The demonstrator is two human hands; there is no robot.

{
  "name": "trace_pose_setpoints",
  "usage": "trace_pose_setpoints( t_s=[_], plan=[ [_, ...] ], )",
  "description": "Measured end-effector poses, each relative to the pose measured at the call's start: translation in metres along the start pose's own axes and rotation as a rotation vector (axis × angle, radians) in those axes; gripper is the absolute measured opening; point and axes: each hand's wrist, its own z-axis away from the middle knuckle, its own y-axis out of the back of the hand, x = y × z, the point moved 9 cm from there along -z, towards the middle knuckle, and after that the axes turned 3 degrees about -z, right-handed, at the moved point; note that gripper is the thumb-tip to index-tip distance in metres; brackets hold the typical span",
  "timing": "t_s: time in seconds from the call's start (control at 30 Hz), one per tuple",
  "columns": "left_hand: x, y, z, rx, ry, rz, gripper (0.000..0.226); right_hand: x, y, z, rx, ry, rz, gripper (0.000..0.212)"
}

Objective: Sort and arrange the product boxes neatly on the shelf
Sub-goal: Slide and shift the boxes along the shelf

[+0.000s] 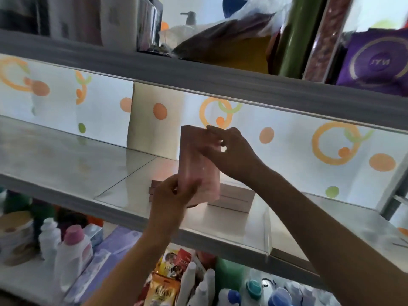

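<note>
Pink box [199, 164]: upright, held between both hands above the middle shelf [66, 164]; whether its bottom edge rests on the flat boxes [234, 198] lying under it, or hangs just over them, I cannot tell.
Right fingers [213, 134]: curled over the top right corner and upper edge of the pink box, pinching it from above.
Left fingers [176, 191]: wrapped round the lower left corner, thumb on the front face, steadying the base.
Right hand [231, 151]: reaches in from the right, wrist above the flat boxes.
Left hand [170, 195]: comes up from below the shelf edge, grasping the box bottom.
Weight: probably light, since fingertip pinches alone carry it (a judgement from the grip, not a thing seen).
Stiffness: looks like thin carton, stiff along the edges, likely to dent if the broad faces are squeezed.
Surface: smooth and somewhat glossy, so it may slide in a loose pinch.
Best hold: opposite corners or the narrow sides, as now, rather than the wide front.
Stability: tall and narrow, so it could tip when set on end; a flat seat matters.
Flat boxes: pale and pinkish, stacked low on the shelf, partly hidden behind the hands.
Cream box [154, 120]: stands upright at the back of the shelf, well apart from the hands.
Shelf surface: shiny, so boxes may skid when nudged.
</note>
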Motion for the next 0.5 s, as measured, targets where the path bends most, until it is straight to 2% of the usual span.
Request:
trace_pose_setpoints(
  t_s=[0.1, 0.23, 0.3, 0.37, 0.43, 0.5],
  plan=[
    [-0.022, 0.025, -0.034, 0.087, 0.098, 0.049, 0.03, 0.002, -0.026, -0.016, -0.069, 0.029, 0.109, 0.034],
    [-0.053, 0.044, -0.082, 0.141, 0.232, 0.02, 0.058, 0.023, -0.065, -0.032, -0.15, 0.0, 0.079, 0.033],
    [-0.068, 0.044, -0.102, 0.137, 0.29, 0.032, 0.047, 0.039, -0.082, -0.037, -0.219, -0.067, 0.05, 0.033],
    [-0.078, 0.044, -0.118, 0.132, 0.316, 0.009, 0.029, 0.049, -0.098, -0.039, -0.314, -0.087, 0.03, 0.045],
    [-0.086, 0.044, -0.13, 0.117, 0.347, -0.091, 0.03, 0.056, -0.111, -0.04, -0.399, -0.075, 0.024, 0.05],
    [-0.097, 0.045, -0.138, 0.091, 0.395, -0.175, 0.038, 0.061, -0.118, -0.04, -0.452, -0.074, 0.028, 0.039]
  ],
)
